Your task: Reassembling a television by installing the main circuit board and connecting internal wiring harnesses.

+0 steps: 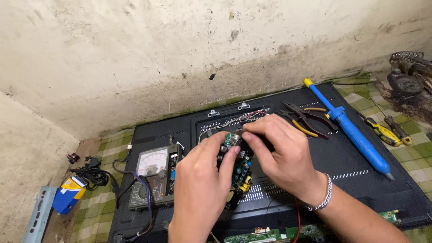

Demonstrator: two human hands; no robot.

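Two hands on one small green circuit board, held up on edge above the black back panel of a flat screen lying face down on the worktop. Left hand is closed around the board's left side, thumb and fingers pinching its edge. Right hand is curled over the board's top end, fingertips pressed together on something small there; what exactly they pinch is hidden. Metal bracelet on the right wrist.

Board carries a yellow part near its lower end and a round component at the top. Thin red and white wires bunch up just behind the right hand.

Left of the hands, an analogue multimeter lies on the panel, leads trailing off its left side. Right of the hands: pliers with dark red handles, touching or overlapping a yellow-handled pair, then a blue desoldering pump lying diagonally. Yellow-and-black screwdriver sits off the panel on the green checked cloth. A blue-and-yellow box lies far left, well apart. More green boards show along the bottom edge.
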